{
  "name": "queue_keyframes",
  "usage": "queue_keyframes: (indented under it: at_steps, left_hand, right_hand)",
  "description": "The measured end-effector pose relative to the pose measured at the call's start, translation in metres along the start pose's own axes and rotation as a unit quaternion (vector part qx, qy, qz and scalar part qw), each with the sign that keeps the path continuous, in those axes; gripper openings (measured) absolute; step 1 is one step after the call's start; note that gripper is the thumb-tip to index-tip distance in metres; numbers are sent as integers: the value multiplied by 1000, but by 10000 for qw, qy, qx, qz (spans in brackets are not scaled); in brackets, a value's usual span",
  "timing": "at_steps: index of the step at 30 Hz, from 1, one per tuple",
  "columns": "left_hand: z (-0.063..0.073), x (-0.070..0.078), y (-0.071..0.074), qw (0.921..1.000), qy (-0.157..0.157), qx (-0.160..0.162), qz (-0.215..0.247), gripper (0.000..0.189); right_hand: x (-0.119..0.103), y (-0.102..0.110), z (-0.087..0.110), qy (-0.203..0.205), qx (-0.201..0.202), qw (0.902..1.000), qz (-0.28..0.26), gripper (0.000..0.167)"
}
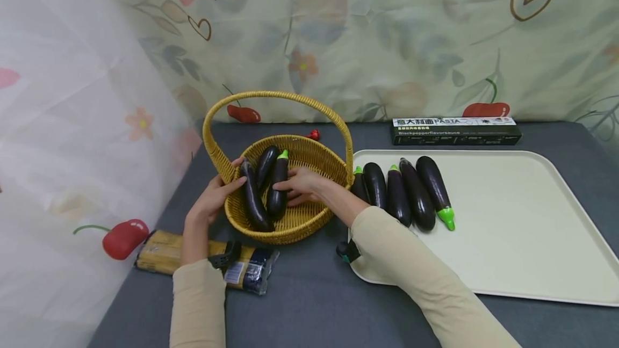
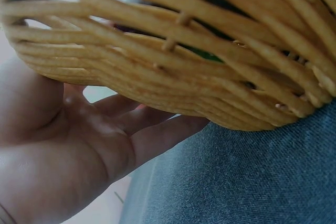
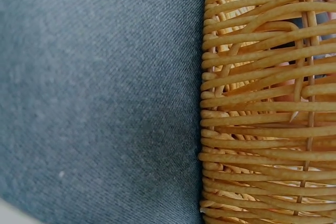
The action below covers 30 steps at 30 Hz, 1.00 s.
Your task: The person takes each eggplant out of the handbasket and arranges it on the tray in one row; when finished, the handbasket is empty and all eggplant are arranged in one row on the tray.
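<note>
A wicker basket [image 1: 300, 236] with a tall arched handle stands on the table and holds three dark eggplants. My left hand [image 1: 210, 200] grips the basket's left rim, thumb over the edge; in the left wrist view that hand's fingers [image 2: 163, 135] lie along the outside of the weave. Inside the basket, my right hand [image 1: 306, 184] holds the eggplant with a green cap [image 1: 278, 192] from its right side. A longer eggplant [image 1: 253, 197] lies against the left wall, near my left thumb. Behind these two is a smaller eggplant [image 1: 266, 162]. The basket wall [image 3: 262, 129] hides most of my right hand in the right wrist view.
Right of the basket, a cream tray [image 1: 522, 230] bears several eggplants [image 1: 416, 195] at its left end. A black pasta box [image 1: 456, 132] stands behind it. A plastic-wrapped pack [image 1: 162, 251] lies under my left forearm. Patterned cloth hangs behind and at left.
</note>
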State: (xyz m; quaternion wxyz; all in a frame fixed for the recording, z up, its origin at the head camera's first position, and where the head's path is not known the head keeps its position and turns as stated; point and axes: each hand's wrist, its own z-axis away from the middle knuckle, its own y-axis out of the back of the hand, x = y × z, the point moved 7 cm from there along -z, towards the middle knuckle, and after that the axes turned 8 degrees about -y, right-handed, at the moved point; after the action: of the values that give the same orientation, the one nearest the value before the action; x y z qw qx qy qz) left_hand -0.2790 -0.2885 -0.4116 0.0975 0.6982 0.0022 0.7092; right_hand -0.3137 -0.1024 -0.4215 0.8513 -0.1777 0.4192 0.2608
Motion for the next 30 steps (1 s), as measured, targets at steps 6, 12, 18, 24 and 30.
queue_keyframes:
  at_steps: [6, 12, 18, 24, 30]
  left_hand:
    - [1, 1, 1, 10000, 20, 11, 33, 66]
    - [1, 1, 0, 10000, 24, -40, -12, 66]
    - [2, 2, 0, 10000, -16, -48, -34, 66]
    - [2, 2, 0, 10000, 19, -21, -1, 66]
    - [1, 0, 0, 10000, 6, -51, -55, 66]
  right_hand:
    - [-1, -1, 1, 107, -119, 9995, -257, 51]
    - [-2, 3, 4, 222, -28, 9972, -715, 59]
    - [-8, 9, 14, 710, -262, 9887, -1292, 63]
    - [-13, 12, 34, 1251, -932, 9771, -1446, 61]
    - [-13, 12, 56, 1417, -1356, 9726, -1249, 63]
